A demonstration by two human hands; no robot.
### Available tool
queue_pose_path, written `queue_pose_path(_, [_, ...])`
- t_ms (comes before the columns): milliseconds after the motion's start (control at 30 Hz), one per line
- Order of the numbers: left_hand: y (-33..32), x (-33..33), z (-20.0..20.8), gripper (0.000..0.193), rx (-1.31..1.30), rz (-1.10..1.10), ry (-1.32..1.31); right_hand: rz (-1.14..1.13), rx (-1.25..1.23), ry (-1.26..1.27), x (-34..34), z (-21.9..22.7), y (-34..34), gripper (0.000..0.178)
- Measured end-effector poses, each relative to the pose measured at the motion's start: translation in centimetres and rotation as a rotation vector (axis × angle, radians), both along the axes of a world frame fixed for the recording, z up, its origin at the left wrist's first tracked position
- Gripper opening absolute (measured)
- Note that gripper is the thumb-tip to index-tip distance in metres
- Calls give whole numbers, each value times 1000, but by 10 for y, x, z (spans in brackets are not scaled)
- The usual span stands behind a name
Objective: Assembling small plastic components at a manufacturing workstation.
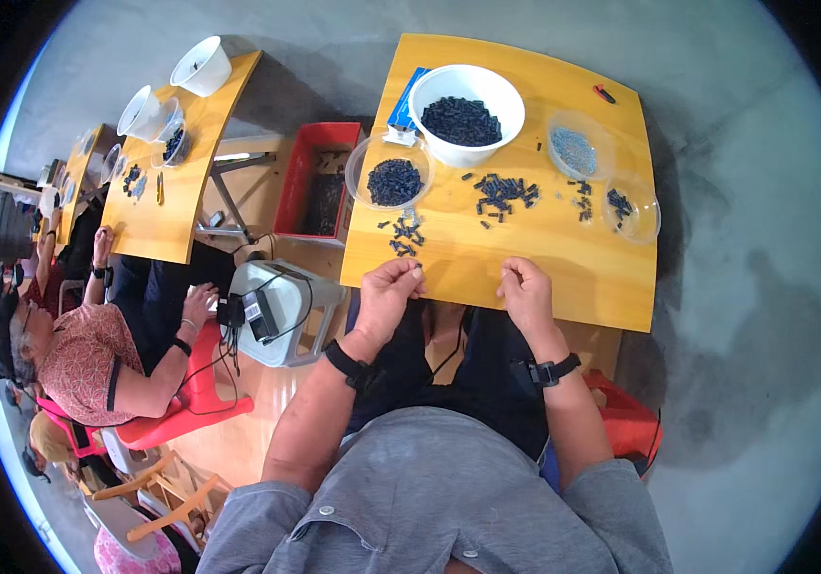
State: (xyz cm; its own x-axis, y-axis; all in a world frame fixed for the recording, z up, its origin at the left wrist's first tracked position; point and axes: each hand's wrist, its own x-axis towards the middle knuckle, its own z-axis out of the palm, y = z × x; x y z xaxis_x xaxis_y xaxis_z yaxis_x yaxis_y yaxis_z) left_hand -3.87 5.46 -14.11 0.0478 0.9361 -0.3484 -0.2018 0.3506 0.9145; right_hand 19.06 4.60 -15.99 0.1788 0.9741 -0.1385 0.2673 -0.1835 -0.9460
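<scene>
Right now your left hand [389,292] sits at the near edge of the wooden table [563,273], its grip pinched on a tiny dark piece [417,272] held between thumb and fingertips; the piece is too small to tell which way its long axis runs. Your right hand [525,292] rests just across from it on the same edge, fingers curled inward, and you cannot tell from this view whether that grip holds anything. Just beyond your left hand lies a small scatter of dark pieces [405,232], lying at mixed angles with no common direction. Farther in, a loose pile of dark pieces [504,191] spreads near the table's middle, also pointing every which way. Behind it, a white bowl [468,100] is heaped with dark pieces, and touching its left side a clear round dish [393,172] holds a mound of the same. To the right, a clear shallow dish [578,145] carries a patch of fine grey bits, and a clear dish [632,209] at the table's right edge holds a few dark pieces. A red crate [317,182] stands on the floor left of the table.
</scene>
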Motion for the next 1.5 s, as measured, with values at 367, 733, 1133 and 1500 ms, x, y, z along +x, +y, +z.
queue_pose_path(367, [6,-2,-21,9,-49,-124,14,184,507,-520,-34,34,75,12])
queue_pose_path(733, [7,-4,-20,8,-146,-135,10,476,268,-747,-66,28,142,14])
queue_pose_path(1133, [48,-51,33,14,178,262,260,422,134,-478,-75,11,168,21])
queue_pose_path(1500, [98,-54,16,18,57,220,468,392,243,-412,-75,6,165,18])
